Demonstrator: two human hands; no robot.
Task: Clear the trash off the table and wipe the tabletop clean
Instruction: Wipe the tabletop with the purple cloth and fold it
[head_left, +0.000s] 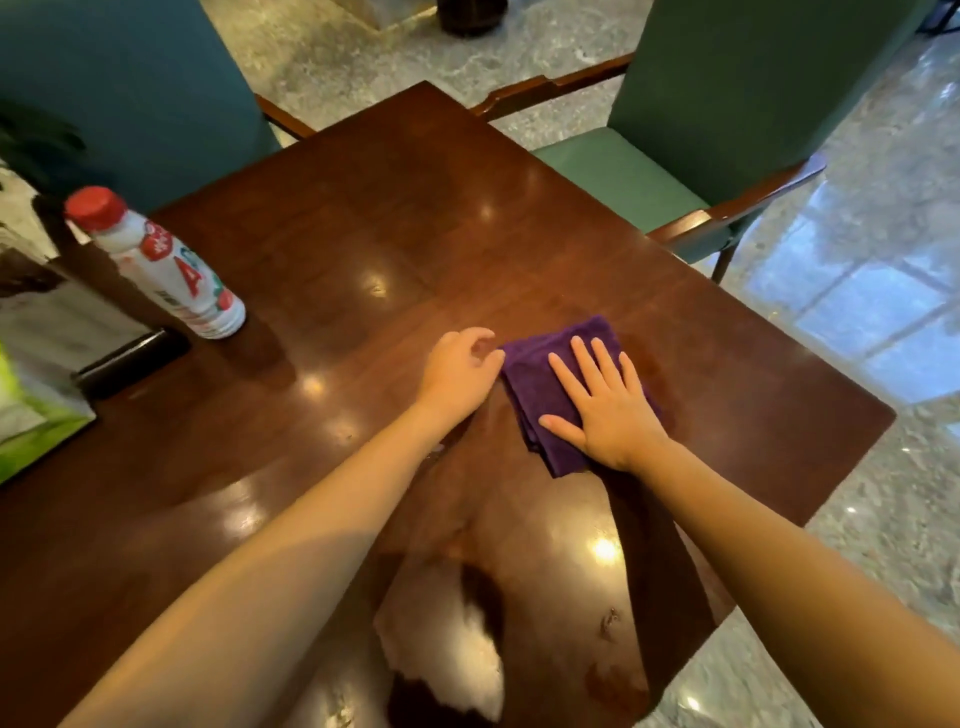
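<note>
Wiping tabletop (395, 218), right hand (608, 410) flat, open on purple cloth (540, 374).
Left hand (460, 371) curled, empty; risked toppling drink bottle (161, 265).

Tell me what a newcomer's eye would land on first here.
First, the folded purple cloth on the glossy dark wooden table, with the right hand flat on it and the left hand touching its left edge. Next, the white red-capped plastic bottle at the table's far left.

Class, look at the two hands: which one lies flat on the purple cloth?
The right hand, fingers spread flat on the purple cloth; the left hand is curled beside it.
</note>
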